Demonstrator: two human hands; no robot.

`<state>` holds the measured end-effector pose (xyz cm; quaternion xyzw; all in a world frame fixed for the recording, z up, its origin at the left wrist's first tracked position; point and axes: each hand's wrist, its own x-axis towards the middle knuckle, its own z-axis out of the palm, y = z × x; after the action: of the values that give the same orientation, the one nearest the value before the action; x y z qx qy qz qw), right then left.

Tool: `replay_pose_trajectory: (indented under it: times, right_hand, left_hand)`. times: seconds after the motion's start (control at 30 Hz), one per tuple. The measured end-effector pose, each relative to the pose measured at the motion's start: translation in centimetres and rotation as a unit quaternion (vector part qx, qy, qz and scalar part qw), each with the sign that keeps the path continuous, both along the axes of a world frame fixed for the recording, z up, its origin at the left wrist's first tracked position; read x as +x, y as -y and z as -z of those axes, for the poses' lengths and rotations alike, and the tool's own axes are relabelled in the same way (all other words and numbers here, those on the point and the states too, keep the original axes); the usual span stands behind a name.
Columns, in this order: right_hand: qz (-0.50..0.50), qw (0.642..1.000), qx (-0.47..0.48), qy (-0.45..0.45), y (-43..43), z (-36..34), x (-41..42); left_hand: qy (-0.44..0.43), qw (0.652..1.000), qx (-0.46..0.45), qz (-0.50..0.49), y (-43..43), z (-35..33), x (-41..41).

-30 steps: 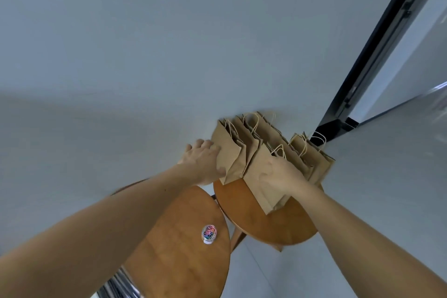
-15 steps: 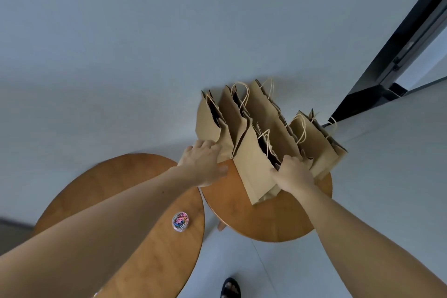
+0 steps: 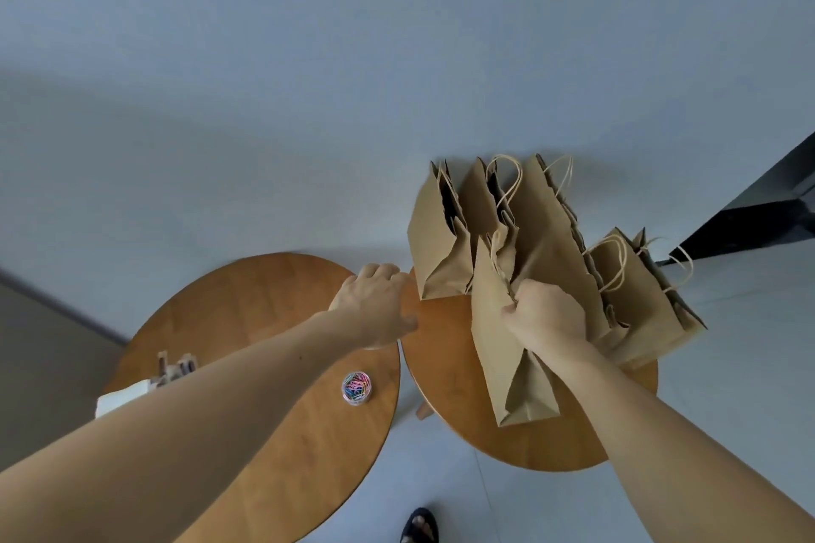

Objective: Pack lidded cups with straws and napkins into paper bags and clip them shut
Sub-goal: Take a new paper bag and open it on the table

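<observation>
The right hand (image 3: 543, 315) had its grip clenched on the top edge of the nearest paper bag (image 3: 502, 366), which leaned on the right tabletop (image 3: 551, 445) in front of the other bags (image 3: 551, 234). The left hand (image 3: 375, 304) hung loosely curled, its grip empty, just beside them. Its forearm hid part of the napkins (image 3: 117, 401). Half a second earlier, that hand had lain on the leftmost bag.
</observation>
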<state>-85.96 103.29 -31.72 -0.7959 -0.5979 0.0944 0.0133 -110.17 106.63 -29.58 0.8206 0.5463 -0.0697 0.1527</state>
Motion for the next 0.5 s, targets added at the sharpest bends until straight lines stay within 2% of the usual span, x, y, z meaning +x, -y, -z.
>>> replay_pose_trajectory:
  times: [0.27, 0.5]
  right_hand:
    - [-0.112, 0.993, 0.003, -0.024, -0.7, -4.8, -13.3]
    - [-0.180, 0.982, 0.028, -0.054, -0.8, -4.5, -25.6]
  left_hand:
    - [0.026, 0.998, -0.006, -0.057, 1.8, -2.1, -9.3]
    - [0.031, 0.992, 0.007, -0.119, 3.8, -2.1, -20.2]
